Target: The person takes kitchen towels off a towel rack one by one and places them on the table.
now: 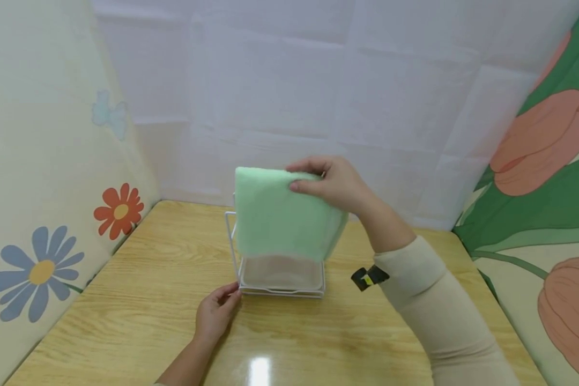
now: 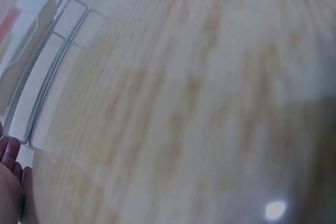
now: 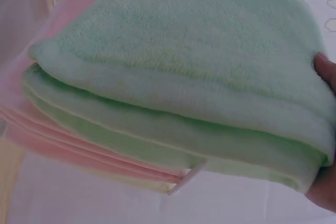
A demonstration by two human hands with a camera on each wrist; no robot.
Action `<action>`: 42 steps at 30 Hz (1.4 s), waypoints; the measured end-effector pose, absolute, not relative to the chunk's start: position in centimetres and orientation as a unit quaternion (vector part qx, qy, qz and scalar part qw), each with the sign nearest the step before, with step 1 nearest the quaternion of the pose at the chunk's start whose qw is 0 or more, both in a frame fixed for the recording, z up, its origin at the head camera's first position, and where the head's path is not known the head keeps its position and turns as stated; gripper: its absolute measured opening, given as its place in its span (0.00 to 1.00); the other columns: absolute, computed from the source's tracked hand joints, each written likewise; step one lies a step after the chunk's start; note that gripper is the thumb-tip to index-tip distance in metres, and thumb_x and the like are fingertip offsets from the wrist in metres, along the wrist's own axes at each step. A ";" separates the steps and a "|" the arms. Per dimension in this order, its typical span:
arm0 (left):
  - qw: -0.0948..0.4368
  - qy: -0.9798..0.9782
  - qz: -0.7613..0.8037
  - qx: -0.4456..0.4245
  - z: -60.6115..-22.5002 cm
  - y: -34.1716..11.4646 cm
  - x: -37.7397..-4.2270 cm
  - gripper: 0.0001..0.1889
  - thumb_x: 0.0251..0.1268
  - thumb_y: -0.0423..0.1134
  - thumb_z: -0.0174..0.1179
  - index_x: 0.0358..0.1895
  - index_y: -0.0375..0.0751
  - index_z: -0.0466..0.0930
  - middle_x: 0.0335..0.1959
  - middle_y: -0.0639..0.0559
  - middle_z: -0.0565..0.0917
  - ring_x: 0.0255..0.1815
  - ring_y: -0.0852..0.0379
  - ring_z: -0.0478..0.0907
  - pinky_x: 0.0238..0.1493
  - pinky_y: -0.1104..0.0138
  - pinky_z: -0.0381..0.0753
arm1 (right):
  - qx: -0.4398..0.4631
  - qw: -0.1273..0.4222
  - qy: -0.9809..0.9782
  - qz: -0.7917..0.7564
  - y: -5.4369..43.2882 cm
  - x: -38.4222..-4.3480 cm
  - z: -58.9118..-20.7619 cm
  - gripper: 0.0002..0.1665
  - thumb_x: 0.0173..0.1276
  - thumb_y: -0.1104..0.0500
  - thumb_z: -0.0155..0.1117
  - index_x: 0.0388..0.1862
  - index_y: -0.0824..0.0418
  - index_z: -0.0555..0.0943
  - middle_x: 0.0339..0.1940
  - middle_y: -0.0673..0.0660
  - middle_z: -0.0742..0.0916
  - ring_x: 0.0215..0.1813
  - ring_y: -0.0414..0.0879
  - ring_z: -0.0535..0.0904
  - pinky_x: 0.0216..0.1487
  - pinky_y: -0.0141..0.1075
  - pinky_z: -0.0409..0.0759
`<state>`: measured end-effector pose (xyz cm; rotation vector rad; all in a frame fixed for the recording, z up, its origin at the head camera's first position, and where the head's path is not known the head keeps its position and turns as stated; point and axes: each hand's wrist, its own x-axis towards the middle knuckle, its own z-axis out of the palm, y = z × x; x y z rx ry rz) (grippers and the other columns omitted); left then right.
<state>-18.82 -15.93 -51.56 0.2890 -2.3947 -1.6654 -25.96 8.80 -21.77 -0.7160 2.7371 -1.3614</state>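
Observation:
A folded, fluffy mint-green towel [image 1: 280, 214] hangs upright over a white wire rack [image 1: 282, 293]. My right hand [image 1: 333, 182] pinches its top edge near the right end, thumb on the front face and fingers behind. Folded layers of the green towel [image 3: 184, 40] show in the right wrist view, with folded pink cloth [image 3: 79, 156] behind them and a cream edge beyond. At the rack's front left corner, my left hand [image 1: 217, 313] holds the frame between thumb and fingers. The towel hides most of the rack's upper part.
The rack stands on a wood-grain table [image 1: 125, 279] with a pale bottom panel [image 1: 282, 273] inside it. Behind the table hangs a creased white sheet [image 1: 270, 80]. Flower-patterned cloths border the left and right sides. A small black device [image 1: 369, 277] sits by the right sleeve.

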 end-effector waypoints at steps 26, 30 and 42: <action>0.107 -0.815 -0.559 0.108 -51.2 -15.8 -18.5 0.14 0.65 0.35 0.64 0.51 0.33 0.83 0.49 0.38 0.86 0.34 0.79 0.73 0.38 0.82 0.75 | -0.203 -0.109 0.847 -0.480 12.2 -24.6 -16.1 0.19 0.60 0.54 0.75 0.51 0.53 0.86 0.40 0.47 0.90 0.30 0.38 0.82 0.31 0.31 0.81; 0.105 -0.816 -0.558 0.110 -51.2 -15.8 -18.5 0.14 0.65 0.36 0.64 0.51 0.33 0.83 0.50 0.38 0.86 0.34 0.80 0.73 0.38 0.82 0.75 | -0.205 -0.127 0.827 -0.507 13.0 -24.4 -15.5 0.18 0.59 0.57 0.75 0.49 0.53 0.86 0.36 0.42 0.89 0.29 0.37 0.83 0.31 0.30 0.82; 0.105 -0.817 -0.555 0.113 -51.2 -15.8 -18.4 0.14 0.65 0.37 0.64 0.50 0.34 0.84 0.50 0.39 0.86 0.34 0.77 0.73 0.37 0.81 0.75 | -0.207 -0.181 0.775 -0.570 16.0 -22.9 -13.7 0.15 0.56 0.63 0.77 0.42 0.52 0.88 0.33 0.43 0.90 0.31 0.37 0.84 0.32 0.28 0.82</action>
